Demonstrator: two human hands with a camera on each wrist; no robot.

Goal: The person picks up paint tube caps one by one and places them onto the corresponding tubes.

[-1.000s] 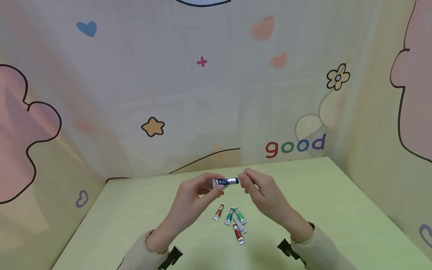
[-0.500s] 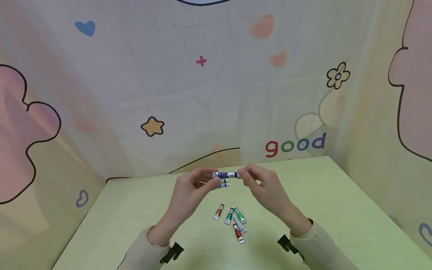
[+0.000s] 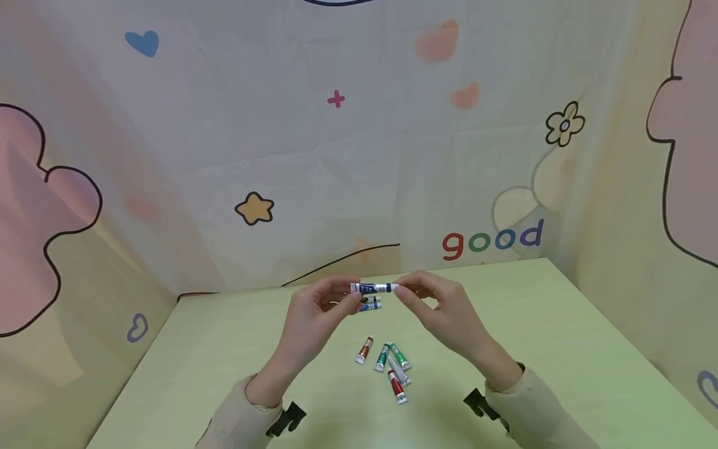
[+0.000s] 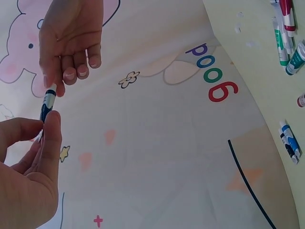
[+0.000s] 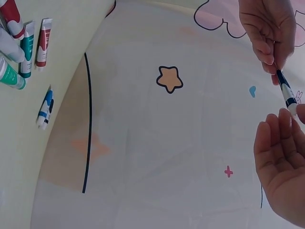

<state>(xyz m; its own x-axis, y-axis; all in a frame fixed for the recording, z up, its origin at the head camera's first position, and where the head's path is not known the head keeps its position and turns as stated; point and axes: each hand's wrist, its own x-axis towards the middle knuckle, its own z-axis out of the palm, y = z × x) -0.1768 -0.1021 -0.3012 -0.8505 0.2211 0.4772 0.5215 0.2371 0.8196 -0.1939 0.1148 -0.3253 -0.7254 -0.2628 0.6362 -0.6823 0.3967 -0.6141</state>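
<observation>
A dark blue paint tube (image 3: 377,288) is held level above the far part of the table, between both hands. My left hand (image 3: 314,321) pinches its flat silver end between thumb and fingers. At the opposite end, the thumb and forefinger of my right hand (image 3: 445,312) pinch the white cap; in the left wrist view the other right fingers (image 4: 69,74) hang loosely. Just below the held tube lie a black-marked tube (image 3: 373,300) and a blue tube (image 3: 371,307), partly covered by the left thumb.
Nearer on the pale green table (image 3: 224,349) lie a brown tube (image 3: 364,350), a dark green tube (image 3: 382,358), a light green tube (image 3: 400,356), a silvery-white tube (image 3: 399,371) and a red tube (image 3: 397,387). Behind the table hangs a printed cloth (image 3: 314,162).
Both hands have risen slightly with the tube, which was a little tilted and is now level. The two tubes behind it have come into view, and more of the white cap shows by the right fingers.
</observation>
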